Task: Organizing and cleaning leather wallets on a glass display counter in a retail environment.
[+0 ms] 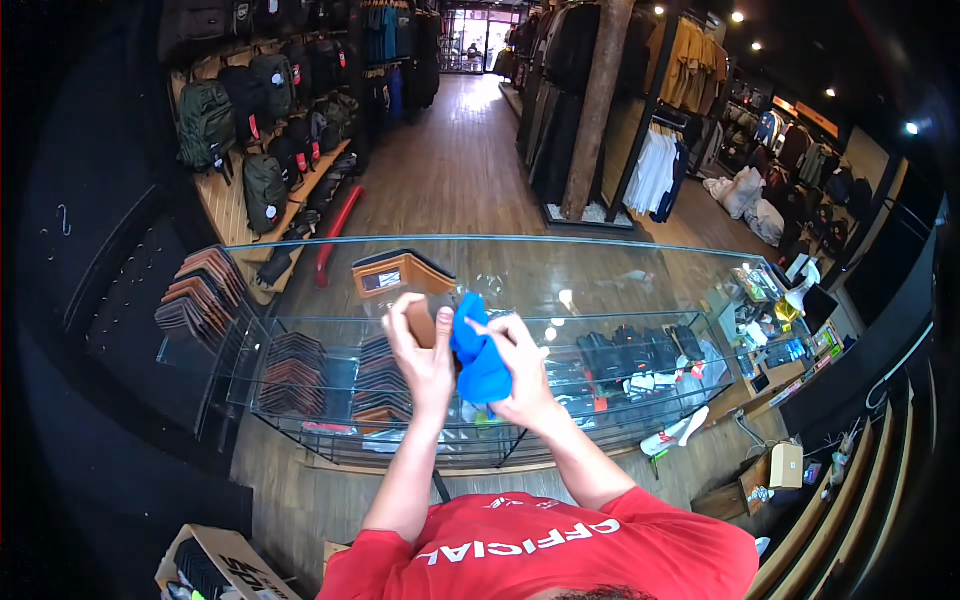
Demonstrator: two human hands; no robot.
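Above a glass display counter (640, 270), my left hand (428, 368) grips a brown wallet (420, 322) between thumb and fingers. A bright blue cloth (484, 372) is bunched in my right hand (526, 372), close beside the wallet; whether the two touch, I cannot tell. Just beyond my left hand, a few brown and dark wallets (385, 272) stand partly opened on the glass top. More wallets (200, 290) stand in a row at the counter's left end.
Inside the counter are rows of wallets (293, 375) and dark goods (640, 352). Assorted small items (775, 310) crowd its right end. Backpacks (205, 125) hang on the left wall. A cardboard box (225, 565) sits low at left, and a wooden post (597, 110) rises beyond the counter.
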